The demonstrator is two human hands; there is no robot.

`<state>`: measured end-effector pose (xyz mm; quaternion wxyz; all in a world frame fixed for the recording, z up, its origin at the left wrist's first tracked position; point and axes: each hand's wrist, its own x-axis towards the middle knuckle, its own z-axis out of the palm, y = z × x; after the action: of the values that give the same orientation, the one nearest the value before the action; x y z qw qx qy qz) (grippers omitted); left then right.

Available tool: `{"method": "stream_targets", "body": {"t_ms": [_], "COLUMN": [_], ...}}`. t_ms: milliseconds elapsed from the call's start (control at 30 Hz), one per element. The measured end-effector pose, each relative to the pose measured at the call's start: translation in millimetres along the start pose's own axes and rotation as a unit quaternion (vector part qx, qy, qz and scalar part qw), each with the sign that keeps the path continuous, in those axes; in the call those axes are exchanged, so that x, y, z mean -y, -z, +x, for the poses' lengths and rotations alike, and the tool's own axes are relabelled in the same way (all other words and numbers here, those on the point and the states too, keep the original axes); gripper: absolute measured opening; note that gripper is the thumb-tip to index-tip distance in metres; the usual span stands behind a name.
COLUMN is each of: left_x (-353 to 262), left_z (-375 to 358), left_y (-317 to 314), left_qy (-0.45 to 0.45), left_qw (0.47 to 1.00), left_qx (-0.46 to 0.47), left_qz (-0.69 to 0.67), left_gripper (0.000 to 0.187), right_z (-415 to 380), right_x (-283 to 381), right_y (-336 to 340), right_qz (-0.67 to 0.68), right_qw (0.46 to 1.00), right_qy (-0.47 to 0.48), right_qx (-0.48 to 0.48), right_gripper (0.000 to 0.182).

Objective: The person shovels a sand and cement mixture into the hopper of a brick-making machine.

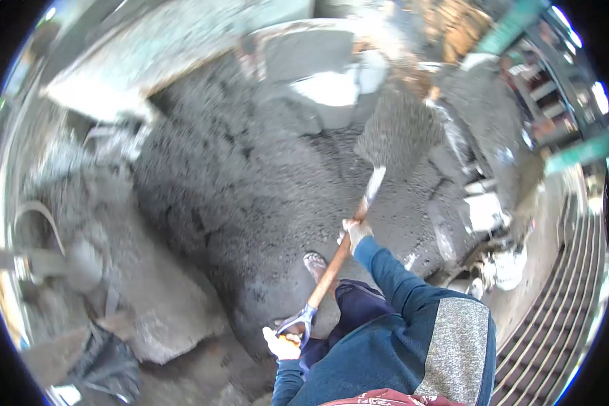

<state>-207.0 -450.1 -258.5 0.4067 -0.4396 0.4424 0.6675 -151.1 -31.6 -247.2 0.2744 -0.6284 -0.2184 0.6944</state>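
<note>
Head view: my left hand point(282, 344), fingers clenched on the shovel point(338, 260)'s D-grip at 6 o'clock. Right hand point(354, 232) grasps the wooden shaft mid-length. Blade is loaded with grey mix above the pile point(250, 183), toward 1 o'clock.

Grey heap, orange-brown shovel shaft, blue sleeves.

The shovel point(358, 210) has an orange-brown wooden shaft, a pale silvery neck and a blue-grey metal grip; its blade is coated in the same speckled grey as the load on it. The gravel-and-cement heap point(250, 183) is dark speckled grey, with paler grey patches toward its edges. The left hand point(282, 344) and right hand point(354, 232) both show pale yellowish white. The sleeves point(392, 271) are deep blue, with a heathered light-grey panel on the right upper arm. The grate point(561, 325) is striped dark and rusty tan.
</note>
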Motion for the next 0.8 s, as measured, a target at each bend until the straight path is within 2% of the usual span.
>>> {"method": "stream_targets", "body": {"t_ms": [33, 67, 133, 167, 233, 267, 300, 333, 367, 400, 433, 467, 500, 533, 567, 600, 667, 733, 767, 800], "left_x": [-6.5, -16.3, -17.6, -18.6, -18.7, -19.7, -19.2, -22.7, -26.3, -37.5, -39.7, -48.1, -46.6, -42.7, -42.7, -30.9, -22.9, -31.7, -27.7, -17.8], "left_z": [-10.7, -34.2, -64.6, -82.5, -133.1, -163.0, -172.6, -191.3, -210.1, -240.3, -253.2, -253.8, -235.7, -215.9, -215.0, -178.4, -101.4, -77.4, -73.5, -67.6], "left_y": [-34.1, -84.4, -165.0, -199.6, -263.4, -293.5, -317.0, -332.8, -348.4, -354.6, -346.9, -325.3, -302.9, -277.0, -241.7, -198.1, -129.5, -66.0, -38.2, 12.5], "left_qy": [0.015, -0.022, -0.113, -0.26, -0.407, -0.411, -0.561, -0.638, -0.699, -0.71, -0.73, -0.703, -0.684, -0.659, -0.545, -0.481, -0.366, -0.139, -0.134, -0.112], "left_qw": [0.998, 0.997, 0.988, 0.936, 0.81, 0.777, 0.631, 0.498, 0.361, 0.263, 0.259, 0.263, 0.35, 0.433, 0.591, 0.728, 0.877, 0.963, 0.984, 0.988], "left_qx": [0.059, 0.07, 0.099, 0.167, 0.292, 0.355, 0.425, 0.472, 0.515, 0.542, 0.531, 0.523, 0.538, 0.544, 0.503, 0.349, 0.271, 0.23, 0.114, 0.091], "left_qz": [0.028, 0.028, 0.028, 0.166, 0.305, 0.318, 0.327, 0.349, 0.342, 0.365, 0.343, 0.403, 0.347, 0.287, 0.317, 0.341, 0.151, 0.008, -0.004, -0.057], "left_gripper": [0.069, 0.062, 0.046, 0.04, 0.032, 0.032, 0.033, 0.035, 0.038, 0.041, 0.047, 0.04, 0.035, 0.031, 0.023, 0.033, 0.044, 0.049, 0.05, 0.045], "right_z": [0.7, 1.7, -6.6, -16.7, -23.0, -9.3, 2.4, -18.5, 1.6, -12.6, -41.1, -63.2, -73.8, -95.2, -89.6, -79.3, -78.9, -59.6, -39.0, -23.2], "right_x": [38.7, 78.1, 162.4, 202.3, 268.1, 302.2, 328.4, 352.8, 372.9, 378.3, 377.6, 371.4, 360.8, 343.9, 322.6, 295.4, 213.3, 115.1, 52.6, -14.9], "right_y": [5.9, 11.6, 17.6, 18.6, 29.2, 46.4, 61.9, 60.4, 75.9, 72.2, 64.4, 57.9, 47.6, 29.2, 18.3, 6.7, -25.8, -57.4, -64.2, -63.8], "right_qz": [0.036, 0.07, 0.118, 0.147, 0.17, 0.204, 0.237, 0.226, 0.259, 0.249, 0.24, 0.231, 0.207, 0.185, 0.192, 0.195, 0.129, 0.047, 0.008, -0.03], "right_qw": [0.999, 0.997, 0.988, 0.98, 0.953, 0.938, 0.92, 0.936, 0.92, 0.91, 0.899, 0.887, 0.898, 0.916, 0.905, 0.892, 0.934, 0.963, 0.97, 0.974], "right_qy": [0.011, 0.022, 0.072, 0.119, 0.228, 0.23, 0.232, 0.237, 0.216, 0.228, 0.235, 0.238, 0.242, 0.257, 0.236, 0.207, 0.168, 0.09, 0.034, -0.017], "right_qx": [0.01, 0.023, 0.064, 0.067, 0.101, 0.158, 0.21, 0.126, 0.199, 0.242, 0.283, 0.322, 0.304, 0.244, 0.298, 0.352, 0.286, 0.25, 0.239, 0.225], "right_gripper": [0.024, 0.026, 0.015, 0.014, 0.018, 0.018, 0.019, 0.023, 0.026, 0.027, 0.027, 0.028, 0.03, 0.022, 0.018, 0.015, 0.014, 0.015, 0.016, 0.017]}}
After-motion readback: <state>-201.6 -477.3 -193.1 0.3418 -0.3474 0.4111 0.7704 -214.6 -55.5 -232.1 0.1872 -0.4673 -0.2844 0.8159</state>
